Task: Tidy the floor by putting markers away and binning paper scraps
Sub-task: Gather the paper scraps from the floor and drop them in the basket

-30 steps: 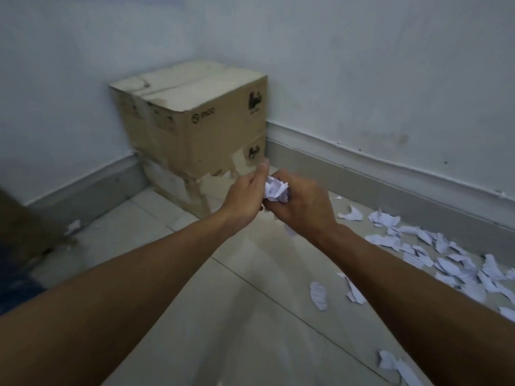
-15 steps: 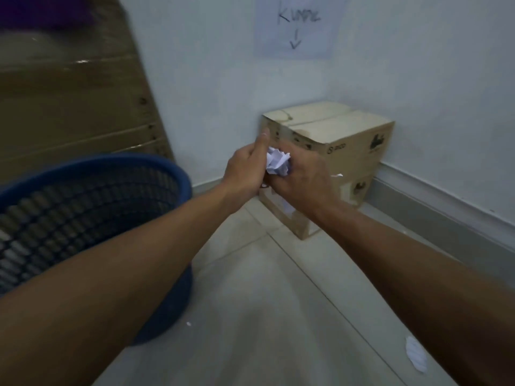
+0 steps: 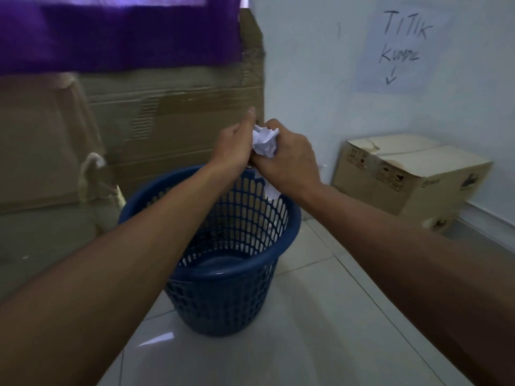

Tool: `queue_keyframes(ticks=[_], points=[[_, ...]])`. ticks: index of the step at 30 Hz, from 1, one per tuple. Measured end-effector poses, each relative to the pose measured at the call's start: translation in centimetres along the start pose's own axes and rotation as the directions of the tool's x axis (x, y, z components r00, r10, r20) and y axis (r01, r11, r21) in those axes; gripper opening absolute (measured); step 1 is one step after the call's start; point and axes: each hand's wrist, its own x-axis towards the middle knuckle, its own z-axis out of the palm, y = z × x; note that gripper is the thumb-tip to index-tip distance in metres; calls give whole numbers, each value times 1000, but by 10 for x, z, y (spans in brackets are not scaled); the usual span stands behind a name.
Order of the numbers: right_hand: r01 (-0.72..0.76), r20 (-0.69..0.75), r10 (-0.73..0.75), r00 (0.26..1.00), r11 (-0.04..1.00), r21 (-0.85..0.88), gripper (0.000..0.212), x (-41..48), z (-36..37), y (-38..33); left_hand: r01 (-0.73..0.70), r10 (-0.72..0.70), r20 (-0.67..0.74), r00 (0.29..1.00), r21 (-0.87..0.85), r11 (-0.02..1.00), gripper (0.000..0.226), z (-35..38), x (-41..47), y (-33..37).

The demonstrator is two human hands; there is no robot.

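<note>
Above the far rim of the bin (image 3: 223, 302) and not inside it: crumpled white wad (image 3: 264, 142), gripped between both hands. On the wad's left side, left hand (image 3: 234, 147), fingers curled round the paper, thumb sticking up, fingertips hidden behind it. On the wad's right side, right hand (image 3: 287, 162), fingers curled tight over the paper, back of the hand toward the camera. Hands touching each other just below the wad.

Under the right hand, a loose white scrap (image 3: 272, 190) hanging down in front of the bin's inner far wall; cannot tell whether pinched or free.

Bin blue, plastic, slotted wall, upright on the pale tiled floor (image 3: 320, 316). Bare forearms reaching in from the near side, the left one crossing over the bin's near rim.

Behind the bin — tall brown cardboard sheet (image 3: 178, 121), taped, with purple cloth (image 3: 119, 34) across its top. Right of the bin and apart from it, closed cardboard box (image 3: 412, 174) against the wall. Up and right of the bin, paper sign (image 3: 404, 48) on the wall — handwritten "TITIK", a second word, a down arrow. Left of the bin, something pale against the cardboard, too blurred to name.
</note>
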Motion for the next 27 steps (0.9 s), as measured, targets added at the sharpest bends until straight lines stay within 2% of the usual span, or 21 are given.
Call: queue_keyframes(ticks=[4,6,8,12,14,18,19,27], points=[[-156,191,112,975,960,232,28,-4,25,-14,57,-58,-71,996,-17,998,47,-26,6,-19],[-194,297,93,950,923,332,13,-6,34,-15,70,-74,-128,989,-31,997,42,-34,9,-26],[-194,412,47,910,926,323,9,-8,39,-13,62,-63,-182,981,-11,998,39,-39,12,-32],[-204,578,116,807,975,90,68,-9,38,-3,65,-44,-261,964,72,995,36,-39,13,-41],[-194,577,122,807,979,64,73,-10,36,1,67,-35,-271,962,110,992,32,-36,11,-42],[-143,439,94,893,987,79,24,-10,26,4,51,-23,-216,976,122,991,28,-27,3,-39],[-132,402,89,911,988,79,17,-10,22,6,36,-11,-193,981,127,991,27,-23,0,-38],[-175,232,165,959,984,26,18,-13,-26,26,-100,99,12,995,155,983,23,21,-26,-22]])
